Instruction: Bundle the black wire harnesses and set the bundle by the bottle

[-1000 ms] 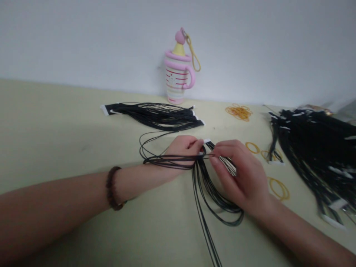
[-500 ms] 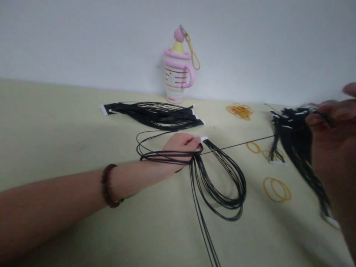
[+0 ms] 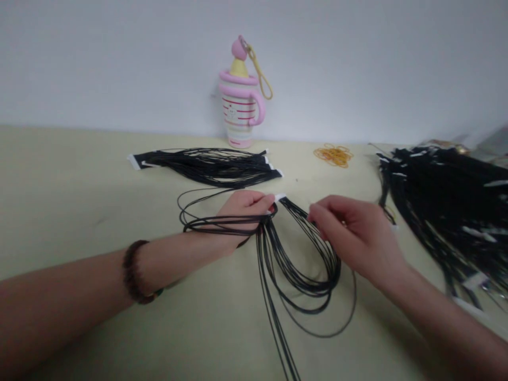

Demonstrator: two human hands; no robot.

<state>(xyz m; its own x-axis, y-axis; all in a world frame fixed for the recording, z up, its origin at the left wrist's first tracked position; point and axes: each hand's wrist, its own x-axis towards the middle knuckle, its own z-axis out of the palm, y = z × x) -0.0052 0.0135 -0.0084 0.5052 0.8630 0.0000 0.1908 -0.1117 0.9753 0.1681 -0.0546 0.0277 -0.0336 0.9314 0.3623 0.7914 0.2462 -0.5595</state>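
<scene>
My left hand [image 3: 248, 209] is closed around a bundle of thin black wires [image 3: 283, 264] with a white connector [image 3: 280, 197] at its upper end. Some of the wires loop back over my wrist, others hang in a big loop to the right, and a few trail toward the near edge of the view. My right hand [image 3: 353, 233] is pinched just right of the loop. One loose black wire [image 3: 354, 301] curves from the bundle up to behind the right hand; its end is hidden by the fingers.
Behind my left hand lies another bundle of black wires [image 3: 210, 166] with white connectors. A pink-and-white cup [image 3: 238, 108] stands by the wall. Yellow rubber bands [image 3: 333, 155] lie at the back, and a large heap of black wires [image 3: 448, 196] covers the right side.
My right hand has come in from the far right to beside the loop. The single wire, taut before, now hangs in a slack curve. The view has shifted a little right.
</scene>
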